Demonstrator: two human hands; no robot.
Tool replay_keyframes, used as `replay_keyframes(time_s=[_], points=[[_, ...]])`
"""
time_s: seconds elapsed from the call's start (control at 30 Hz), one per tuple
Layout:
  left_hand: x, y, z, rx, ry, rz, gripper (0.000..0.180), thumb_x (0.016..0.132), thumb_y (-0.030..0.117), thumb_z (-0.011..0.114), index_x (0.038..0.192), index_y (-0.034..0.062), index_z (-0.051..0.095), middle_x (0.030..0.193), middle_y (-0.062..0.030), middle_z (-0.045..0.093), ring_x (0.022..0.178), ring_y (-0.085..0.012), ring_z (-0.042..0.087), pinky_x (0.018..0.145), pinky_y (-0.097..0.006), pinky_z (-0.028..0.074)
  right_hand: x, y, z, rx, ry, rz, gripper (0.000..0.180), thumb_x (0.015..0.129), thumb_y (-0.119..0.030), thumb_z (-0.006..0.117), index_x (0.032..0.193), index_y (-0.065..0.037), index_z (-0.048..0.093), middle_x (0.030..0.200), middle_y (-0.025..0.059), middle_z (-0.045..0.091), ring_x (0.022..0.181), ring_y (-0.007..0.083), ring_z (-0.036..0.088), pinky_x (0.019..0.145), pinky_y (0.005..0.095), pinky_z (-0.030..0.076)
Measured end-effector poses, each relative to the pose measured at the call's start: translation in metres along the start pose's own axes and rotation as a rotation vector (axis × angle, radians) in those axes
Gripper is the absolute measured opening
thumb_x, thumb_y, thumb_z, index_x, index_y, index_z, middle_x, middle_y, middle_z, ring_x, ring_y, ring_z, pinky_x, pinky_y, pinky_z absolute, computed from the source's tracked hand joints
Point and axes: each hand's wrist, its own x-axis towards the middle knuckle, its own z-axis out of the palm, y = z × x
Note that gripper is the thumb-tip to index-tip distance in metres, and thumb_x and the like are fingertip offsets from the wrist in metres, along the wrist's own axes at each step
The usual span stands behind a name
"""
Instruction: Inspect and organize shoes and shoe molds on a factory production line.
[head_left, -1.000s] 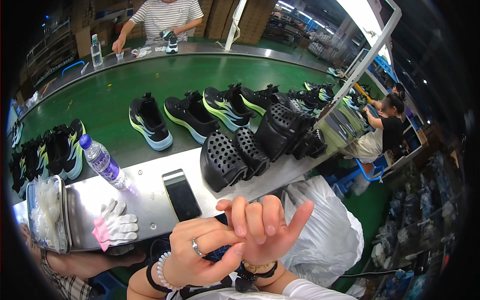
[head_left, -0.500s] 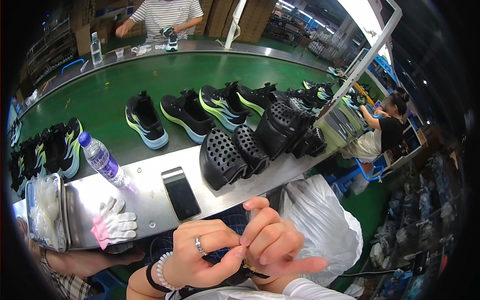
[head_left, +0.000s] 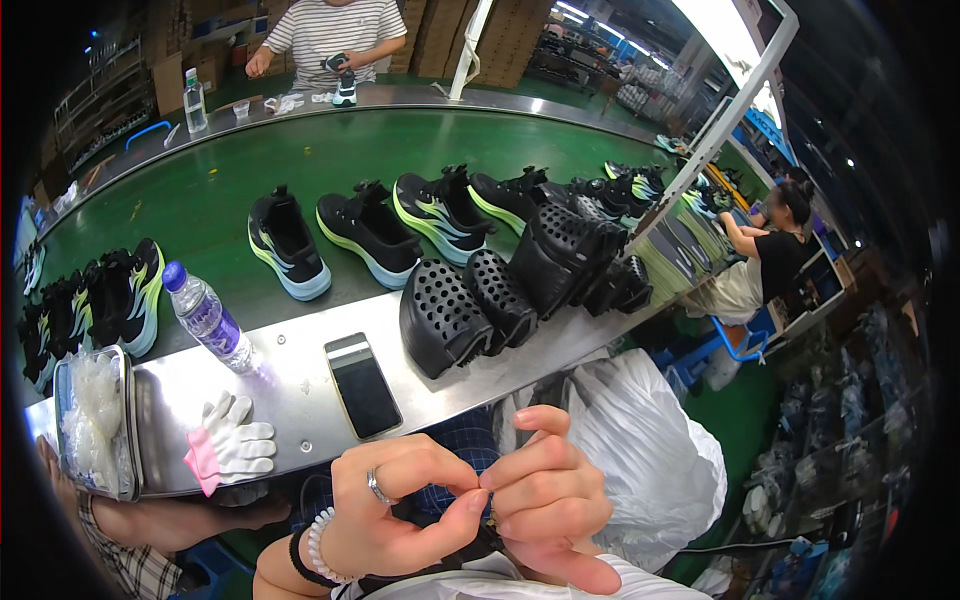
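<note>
My left hand (head_left: 400, 510), wearing a ring and a beaded bracelet, is closed with thumb and index fingertip pinched together. Its fingertips meet the curled fingers of my right hand (head_left: 548, 490), in front of my body. The right fingers are bent inward, one at the top is raised, and the thumb sticks out low. Whether anything small lies between the fingertips I cannot make out. Just beyond the hands, a dark-screened phone (head_left: 362, 388) lies on the metal ledge (head_left: 290, 400). Left of it is a white glove with a pink cuff (head_left: 232, 445).
Black perforated shoe-shaped pieces (head_left: 440, 315) stand on the ledge, behind them a row of black sneakers (head_left: 365, 235) on the green belt (head_left: 420, 140). A purple-capped bottle (head_left: 208, 318) and a tray (head_left: 128, 430) are left. A white plastic bag (head_left: 650, 450) hangs right. Co-workers (head_left: 335, 35) sit opposite and right.
Both hands stay together. My left hand has shifted slightly left, and my right thumb has swung down from pointing right. The person opposite has drawn one hand a little inward.
</note>
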Motion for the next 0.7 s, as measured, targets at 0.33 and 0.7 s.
replay_keyframes(time_s=[0.33,0.7], points=[[0.0009,0.0001,0.0022,0.095,0.072,0.062,0.013,0.067,-0.002,0.072,0.076,0.0031,0.064,0.065,-0.005,0.064,0.053,-0.018,0.061,0.049,-0.026,0.046,0.0022,-0.0047,-0.0037,-0.057,-0.093,0.078,0.064,0.102,-0.052,0.029,0.068,-0.004,0.056,0.064,0.0067,0.06,0.076,0.0261,0.064,0.102,0.0525,0.041],[0.0005,0.0026,0.0014,0.149,0.103,0.079,0.017,0.066,-0.003,0.073,0.077,0.0036,0.063,0.067,-0.0054,0.064,0.054,-0.019,0.061,0.049,-0.027,0.046,0.0005,-0.001,0.0001,-0.133,-0.054,-0.008,0.071,0.099,-0.059,0.02,0.067,-0.006,0.055,0.057,0.0058,0.057,0.071,0.0256,0.065,0.105,0.0533,0.036]])
